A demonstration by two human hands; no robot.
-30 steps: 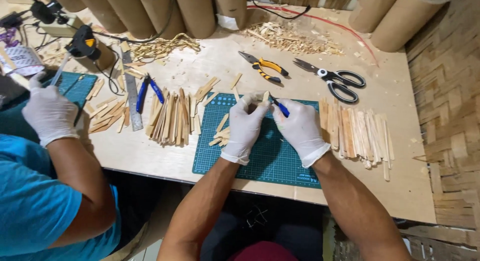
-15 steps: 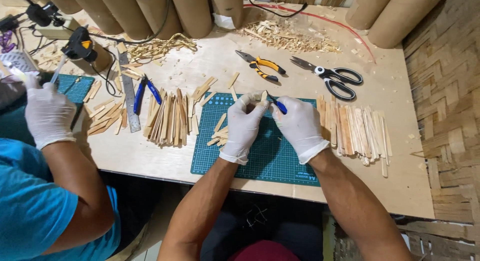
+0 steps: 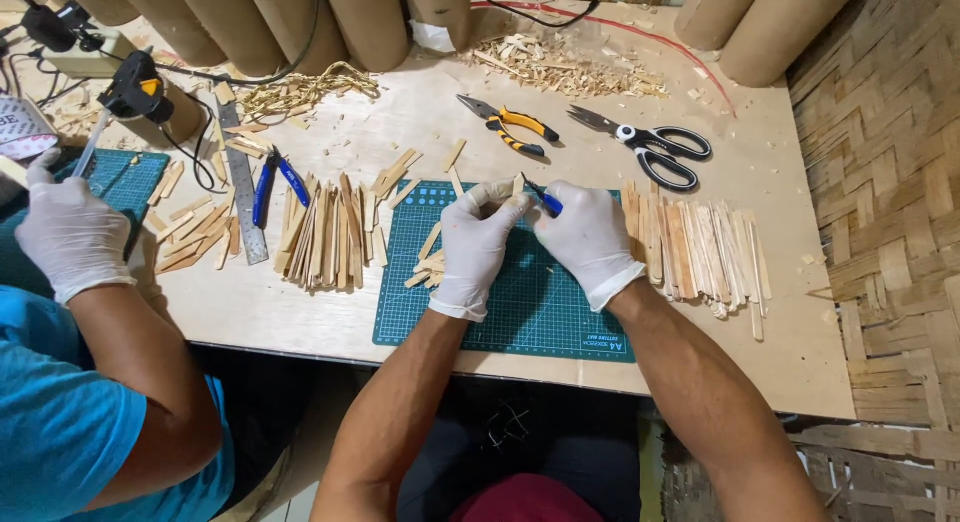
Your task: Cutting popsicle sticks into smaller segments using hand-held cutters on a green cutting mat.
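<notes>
Both gloved hands together over the green cutting mat (image 3: 520,302): left hand (image 3: 475,247) pinching a thin bamboo strip (image 3: 517,187), right hand (image 3: 590,240) gripping a blue-handled blade (image 3: 545,200). Best kept shallow, stroking away from fingertips. Beyond, scissors (image 3: 650,147) on the surface (image 3: 400,112).

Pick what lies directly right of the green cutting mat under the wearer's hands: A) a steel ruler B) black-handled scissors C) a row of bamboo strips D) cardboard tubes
C: the row of bamboo strips lies on the plywood just right of the green cutting mat; the black-handled scissors lie farther back.
</notes>
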